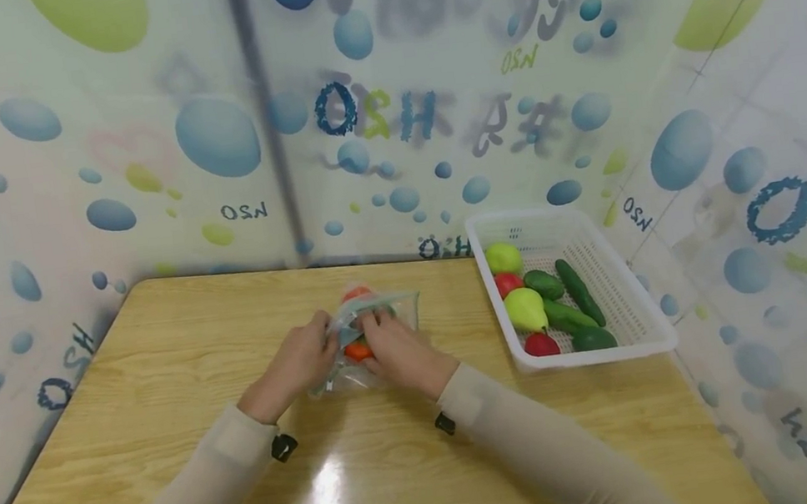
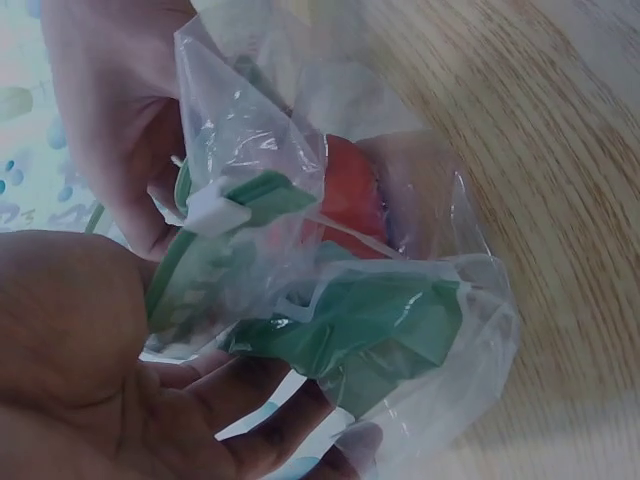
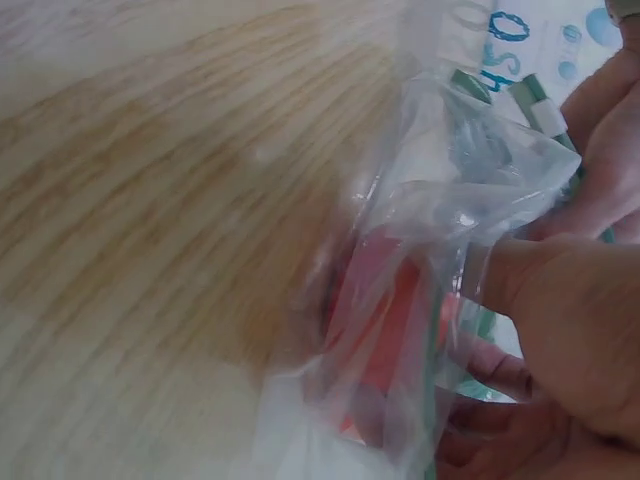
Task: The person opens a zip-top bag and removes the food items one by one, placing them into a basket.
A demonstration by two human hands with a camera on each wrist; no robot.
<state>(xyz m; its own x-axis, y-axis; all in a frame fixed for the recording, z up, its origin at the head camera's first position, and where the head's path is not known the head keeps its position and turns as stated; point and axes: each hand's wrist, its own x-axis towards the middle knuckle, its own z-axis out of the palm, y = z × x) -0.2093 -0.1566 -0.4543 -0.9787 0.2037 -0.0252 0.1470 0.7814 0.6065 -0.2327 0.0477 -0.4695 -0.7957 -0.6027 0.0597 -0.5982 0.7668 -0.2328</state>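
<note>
A clear zip bag point(image 1: 406, 309) with green strips and a white slider point(image 2: 218, 207) lies on the table between my hands. Red shows through its film in the left wrist view, a smooth red item point(image 2: 352, 195) whose kind I cannot make out. My left hand point(image 1: 303, 355) grips the bag's left side, thumb on the near side and fingers behind the film. At the mouth, my right hand point(image 1: 402, 349) holds the bag's edge with bent fingers, close to the red item point(image 3: 385, 320). Film partly hides the right fingertips.
On the right of the wooden table point(image 1: 182, 355) stands a white perforated basket point(image 1: 631, 291). It contains cucumbers point(image 1: 580, 291), a yellow-green pear point(image 1: 526, 310), a green apple point(image 1: 503, 258), red round fruit point(image 1: 540, 344) and an avocado-like dark green item point(image 1: 593, 338). Printed curtains surround the table.
</note>
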